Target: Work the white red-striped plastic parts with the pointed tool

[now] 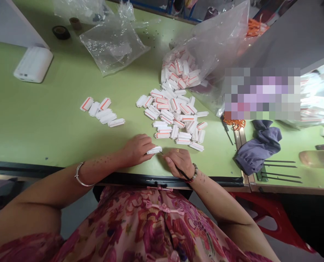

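My left hand (137, 150) is closed on a small white plastic connector-like strip (154, 150), which sticks out past the fingertips to the right. Around a thin black tool (181, 172), which looks like tweezers, my right hand (178, 161) is closed; its tip points at the strip's right end. Whether the tip touches the strip I cannot tell. Just beyond both hands lies a loose pile of similar white strips (162, 106), many with an orange-red line. Farther left is a smaller group of these strips (106, 116).
A clear plastic bag (178, 69) spills more strips behind the pile. Another clear bag (118, 45), black tape (60, 32) and a white box-shaped device (33, 64) lie farther back. Purple cloth (259, 147) and dark tweezers (282, 177) are at right, where a person's forearm (315, 159) shows.
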`<control>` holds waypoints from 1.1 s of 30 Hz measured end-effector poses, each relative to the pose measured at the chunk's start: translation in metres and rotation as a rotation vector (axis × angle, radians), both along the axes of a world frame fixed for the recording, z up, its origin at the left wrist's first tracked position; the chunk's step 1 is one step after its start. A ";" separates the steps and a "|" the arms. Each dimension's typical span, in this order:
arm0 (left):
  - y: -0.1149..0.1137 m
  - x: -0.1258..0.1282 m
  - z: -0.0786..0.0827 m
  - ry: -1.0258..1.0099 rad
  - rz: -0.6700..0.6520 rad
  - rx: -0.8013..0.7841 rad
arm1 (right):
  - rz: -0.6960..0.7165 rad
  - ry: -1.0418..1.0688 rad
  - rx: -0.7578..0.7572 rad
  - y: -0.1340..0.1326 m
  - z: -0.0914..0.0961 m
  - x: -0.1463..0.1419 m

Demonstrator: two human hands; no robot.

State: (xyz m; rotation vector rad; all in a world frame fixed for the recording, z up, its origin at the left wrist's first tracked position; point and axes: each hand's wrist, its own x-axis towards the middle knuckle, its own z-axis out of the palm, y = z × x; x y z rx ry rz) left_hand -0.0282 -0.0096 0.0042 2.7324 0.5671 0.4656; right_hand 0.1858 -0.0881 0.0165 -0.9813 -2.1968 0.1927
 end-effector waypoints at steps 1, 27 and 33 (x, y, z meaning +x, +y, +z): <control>0.000 0.000 0.000 0.003 0.000 0.017 | -0.003 -0.003 0.006 0.000 0.000 0.000; 0.001 0.000 -0.004 0.021 0.023 0.048 | -0.013 0.023 0.046 0.000 -0.001 0.000; -0.002 0.000 0.002 0.071 0.012 0.114 | -0.011 -0.033 0.025 0.001 0.001 -0.002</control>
